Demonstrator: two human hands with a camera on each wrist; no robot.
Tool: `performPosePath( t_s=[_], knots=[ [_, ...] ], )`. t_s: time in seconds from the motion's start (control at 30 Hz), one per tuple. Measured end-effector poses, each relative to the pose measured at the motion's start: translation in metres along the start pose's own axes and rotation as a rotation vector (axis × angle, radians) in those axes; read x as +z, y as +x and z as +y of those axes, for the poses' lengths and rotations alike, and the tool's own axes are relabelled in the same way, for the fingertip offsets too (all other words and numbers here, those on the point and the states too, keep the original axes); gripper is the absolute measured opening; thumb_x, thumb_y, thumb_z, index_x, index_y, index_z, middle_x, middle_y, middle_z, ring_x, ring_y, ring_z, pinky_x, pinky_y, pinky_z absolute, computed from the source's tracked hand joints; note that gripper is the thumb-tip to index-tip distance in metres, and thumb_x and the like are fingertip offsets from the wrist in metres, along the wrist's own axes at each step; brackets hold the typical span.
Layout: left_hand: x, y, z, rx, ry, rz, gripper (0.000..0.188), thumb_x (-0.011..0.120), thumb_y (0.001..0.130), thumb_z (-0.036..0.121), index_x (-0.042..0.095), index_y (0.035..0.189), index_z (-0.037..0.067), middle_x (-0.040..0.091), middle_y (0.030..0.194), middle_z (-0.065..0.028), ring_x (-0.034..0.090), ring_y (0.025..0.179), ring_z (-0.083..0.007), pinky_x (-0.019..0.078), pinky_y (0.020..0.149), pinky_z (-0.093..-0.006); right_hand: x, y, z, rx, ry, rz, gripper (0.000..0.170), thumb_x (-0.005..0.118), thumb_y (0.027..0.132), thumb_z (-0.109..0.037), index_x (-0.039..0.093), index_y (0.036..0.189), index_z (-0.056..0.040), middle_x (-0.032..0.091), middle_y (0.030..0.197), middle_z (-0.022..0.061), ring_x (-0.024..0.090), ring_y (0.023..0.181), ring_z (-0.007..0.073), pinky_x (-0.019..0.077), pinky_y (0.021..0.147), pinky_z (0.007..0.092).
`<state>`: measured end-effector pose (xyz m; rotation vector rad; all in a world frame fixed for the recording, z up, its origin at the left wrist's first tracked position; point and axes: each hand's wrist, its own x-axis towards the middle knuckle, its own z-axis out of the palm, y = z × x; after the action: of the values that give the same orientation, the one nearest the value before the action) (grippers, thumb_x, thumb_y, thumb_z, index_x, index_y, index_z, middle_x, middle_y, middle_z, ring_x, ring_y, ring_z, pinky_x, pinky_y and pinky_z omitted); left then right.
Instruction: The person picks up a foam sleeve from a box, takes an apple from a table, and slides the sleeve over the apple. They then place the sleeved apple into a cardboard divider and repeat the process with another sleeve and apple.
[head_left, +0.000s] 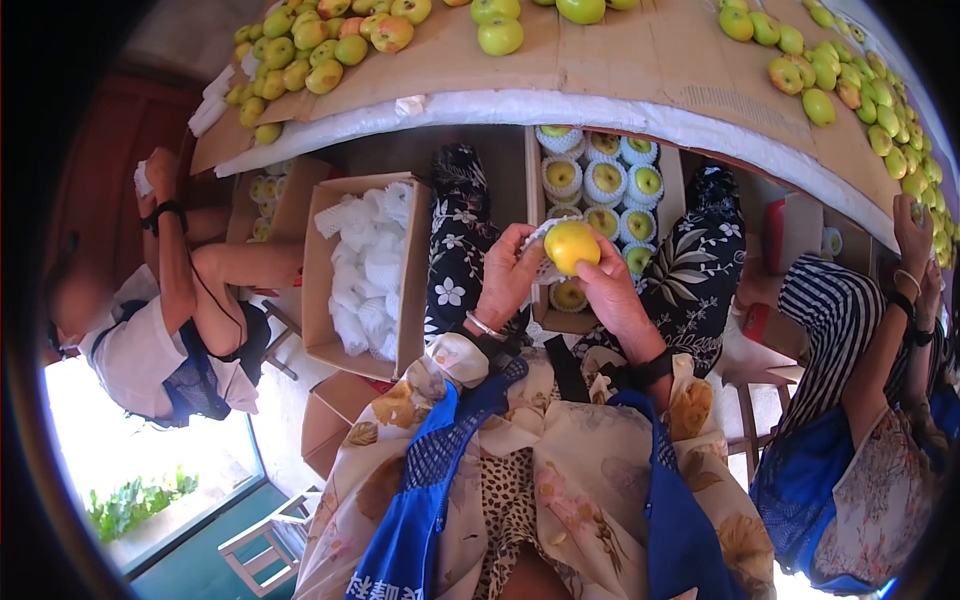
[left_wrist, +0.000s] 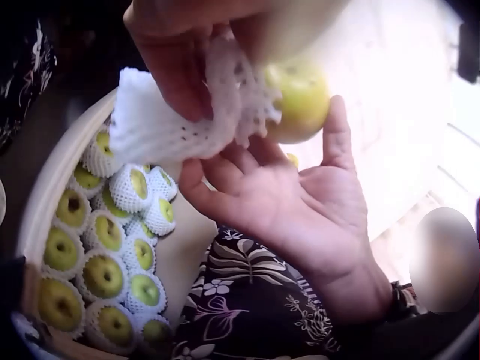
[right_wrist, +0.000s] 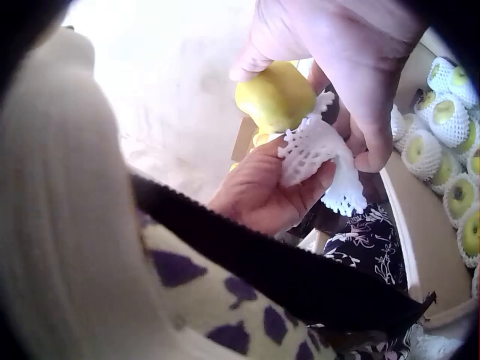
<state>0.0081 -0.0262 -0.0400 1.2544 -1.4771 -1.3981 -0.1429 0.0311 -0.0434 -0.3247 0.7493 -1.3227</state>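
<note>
A yellow-green apple [head_left: 572, 247] is held in front of the body, above the open box of wrapped apples. My right hand [head_left: 615, 295] grips it, with the thumb [right_wrist: 252, 64] against its side in the right wrist view. My left hand [head_left: 503, 280] pinches a white foam net sleeve [left_wrist: 169, 120] beside the fruit. The sleeve's frilly opening reaches the apple's edge, while its other end hangs loose. In the right wrist view the fingers of my right hand [right_wrist: 352, 67] also reach the foam net [right_wrist: 319, 154].
A carton of apples in foam nets [head_left: 605, 180] stands between the knees. Left of it is a box of loose white foam nets [head_left: 365, 260]. Unwrapped apples [head_left: 320, 45] lie on the cardboard-covered table [head_left: 620, 75]. People sit at both sides.
</note>
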Motion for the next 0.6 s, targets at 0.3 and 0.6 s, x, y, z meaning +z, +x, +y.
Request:
performPosePath(
  t_s=[0.3, 0.6],
  knots=[
    [0.000, -0.004, 0.009, 0.177, 0.047, 0.042, 0.012, 0.055, 0.086, 0.009, 0.054, 0.095, 0.000, 0.054, 0.070, -0.0030, 0.047, 0.064, -0.0046, 0.0424, 0.057, -0.0219, 0.010, 0.005, 0.004, -0.363, -0.383, 0.087, 0.073, 0.071, 0.067, -0.004, 0.035, 0.130, -0.0026, 0.050, 0.115, 0.0094, 0.049, 0.108, 0.0171, 0.0400, 0.092, 0.0297],
    [0.006, -0.003, 0.009, -0.116, -0.252, -0.072, 0.022, 0.060, 0.084, 0.012, 0.045, 0.097, 0.002, 0.051, 0.077, -0.0009, 0.048, 0.070, -0.0061, 0.0435, 0.061, -0.0212, 0.030, 0.008, -0.015, -0.667, -1.224, 0.385, 0.065, 0.077, 0.057, -0.012, 0.043, 0.111, -0.0028, 0.049, 0.108, 0.0156, 0.050, 0.101, 0.0304, 0.0411, 0.085, 0.0369]
  ],
)
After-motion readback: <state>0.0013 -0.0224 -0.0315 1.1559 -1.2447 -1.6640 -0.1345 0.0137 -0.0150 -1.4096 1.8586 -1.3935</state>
